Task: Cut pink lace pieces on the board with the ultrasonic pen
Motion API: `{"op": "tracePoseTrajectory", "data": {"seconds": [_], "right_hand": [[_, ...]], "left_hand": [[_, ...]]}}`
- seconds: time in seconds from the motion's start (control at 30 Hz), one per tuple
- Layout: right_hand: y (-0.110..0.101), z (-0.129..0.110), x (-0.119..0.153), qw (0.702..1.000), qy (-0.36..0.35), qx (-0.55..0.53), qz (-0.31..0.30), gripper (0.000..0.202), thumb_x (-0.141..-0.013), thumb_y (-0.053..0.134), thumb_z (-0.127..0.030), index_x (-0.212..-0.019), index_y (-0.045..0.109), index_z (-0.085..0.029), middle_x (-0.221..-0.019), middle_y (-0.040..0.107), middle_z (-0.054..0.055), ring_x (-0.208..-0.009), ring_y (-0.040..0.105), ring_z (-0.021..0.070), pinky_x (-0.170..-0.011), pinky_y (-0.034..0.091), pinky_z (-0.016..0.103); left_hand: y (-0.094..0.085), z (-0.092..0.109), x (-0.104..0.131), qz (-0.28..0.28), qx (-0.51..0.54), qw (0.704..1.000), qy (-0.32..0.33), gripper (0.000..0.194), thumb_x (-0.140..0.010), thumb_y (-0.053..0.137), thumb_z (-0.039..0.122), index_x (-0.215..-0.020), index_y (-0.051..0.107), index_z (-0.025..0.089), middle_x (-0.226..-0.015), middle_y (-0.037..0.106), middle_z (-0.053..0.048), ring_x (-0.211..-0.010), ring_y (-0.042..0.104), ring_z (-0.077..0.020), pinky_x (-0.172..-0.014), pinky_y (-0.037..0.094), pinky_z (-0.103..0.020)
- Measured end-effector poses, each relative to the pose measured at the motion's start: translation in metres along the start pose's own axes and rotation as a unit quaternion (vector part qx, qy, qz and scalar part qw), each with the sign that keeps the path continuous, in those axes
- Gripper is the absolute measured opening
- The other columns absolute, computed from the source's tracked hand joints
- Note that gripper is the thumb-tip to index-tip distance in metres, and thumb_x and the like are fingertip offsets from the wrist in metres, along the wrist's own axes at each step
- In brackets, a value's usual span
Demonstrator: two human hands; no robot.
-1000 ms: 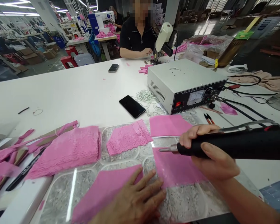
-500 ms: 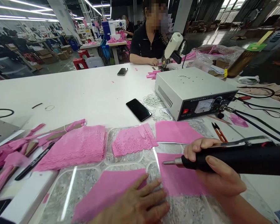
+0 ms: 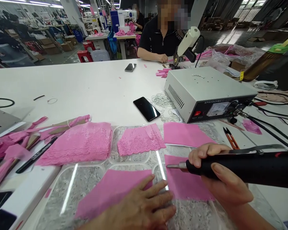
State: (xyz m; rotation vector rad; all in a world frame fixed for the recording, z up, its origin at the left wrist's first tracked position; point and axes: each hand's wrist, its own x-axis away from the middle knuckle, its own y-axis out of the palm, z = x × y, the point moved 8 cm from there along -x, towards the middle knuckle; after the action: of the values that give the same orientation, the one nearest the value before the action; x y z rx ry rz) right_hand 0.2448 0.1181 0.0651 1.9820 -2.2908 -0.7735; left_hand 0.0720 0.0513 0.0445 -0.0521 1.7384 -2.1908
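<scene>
My left hand point(image 3: 144, 204) lies open and palm down, fingers spread, partly over a plain pink fabric piece point(image 3: 110, 188) on a grey marbled board point(image 3: 69, 188). In my right hand point(image 3: 227, 182) is a black handheld ultrasonic welding tool point(image 3: 249, 166), its metal tip pointing left above a second pink fabric panel point(image 3: 184, 185). Whether the tip touches the cloth I cannot tell. Another plain pink panel point(image 3: 184, 134) lies behind it. Left of that is a pink lace piece point(image 3: 140, 140), beside a thick stack of pink lace pieces point(image 3: 81, 143).
A grey generator box point(image 3: 208, 86) with cables stands at back right. Near it lie a black phone point(image 3: 146, 108), tangled white cord point(image 3: 162, 100) and orange-handled snips point(image 3: 230, 137). Pink strips and a black pen point(image 3: 36, 156) are at left. A person point(image 3: 162, 38) sits across the table.
The camera view has shifted slightly, so the scene sits a little farther right and higher. Both hands and the tool keep nearly the same pose.
</scene>
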Motion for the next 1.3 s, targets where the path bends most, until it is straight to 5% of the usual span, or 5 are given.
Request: {"op": "tracePoseTrajectory", "data": {"seconds": [1.0,1.3], "right_hand": [[0.016,-0.007,0.012,0.996,0.040,-0.001,-0.081,0.012,-0.083,0.068,-0.033,-0.083,0.059,-0.024,-0.072,0.053,-0.001,-0.055,0.056,0.0135,-0.050,0.051,0.030],[-0.041,-0.023,-0.008,0.993,-0.067,0.023,0.098,0.009,-0.075,0.068,-0.026,-0.081,0.062,-0.023,-0.074,0.051,-0.001,-0.058,0.055,0.0142,-0.054,0.052,0.033]], "left_hand": [[-0.006,0.000,-0.003,0.010,0.008,1.000,0.003,0.030,-0.102,0.046,0.041,-0.119,0.062,0.022,-0.127,0.065,0.003,-0.129,0.051,-0.0149,-0.122,0.019,-0.034],[-0.004,-0.022,-0.008,-0.021,-0.031,0.999,-0.028,0.038,-0.099,0.052,0.027,-0.135,0.052,0.016,-0.144,0.053,-0.006,-0.135,0.047,-0.0236,-0.117,0.033,-0.041]]}}
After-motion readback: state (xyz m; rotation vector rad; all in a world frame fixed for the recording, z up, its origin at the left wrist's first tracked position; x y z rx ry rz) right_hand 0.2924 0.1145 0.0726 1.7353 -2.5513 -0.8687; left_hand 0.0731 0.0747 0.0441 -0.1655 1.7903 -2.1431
